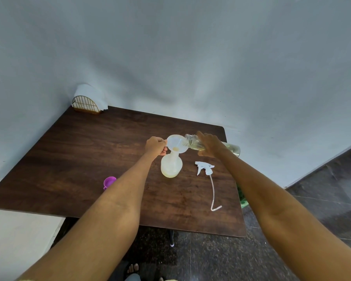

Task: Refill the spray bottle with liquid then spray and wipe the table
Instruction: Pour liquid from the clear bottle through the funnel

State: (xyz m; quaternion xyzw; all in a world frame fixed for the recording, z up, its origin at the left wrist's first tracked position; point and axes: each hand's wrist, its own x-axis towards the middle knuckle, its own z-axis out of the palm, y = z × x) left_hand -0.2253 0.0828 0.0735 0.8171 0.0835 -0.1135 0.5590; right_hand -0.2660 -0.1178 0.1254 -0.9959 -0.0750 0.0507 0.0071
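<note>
With the left hand pinching the funnel, the right hand is gripping the tipped bottle, seemingly risking overflow if pouring outpaces draining.

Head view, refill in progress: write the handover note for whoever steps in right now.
Left hand: fingers pinch the funnel rim, steadying it in the spray bottle neck.
Right hand: grips the tipped refill bottle, mouth over the funnel.
Spray bottle stands mid-table, a little yellowish liquid at its base.
Trigger head with tube lies to its right; purple cap to its left; napkin holder at the far corner.
Done: head off, funnel in, pouring begun.
Left: finish filling, refit head, spray, wipe.
</note>
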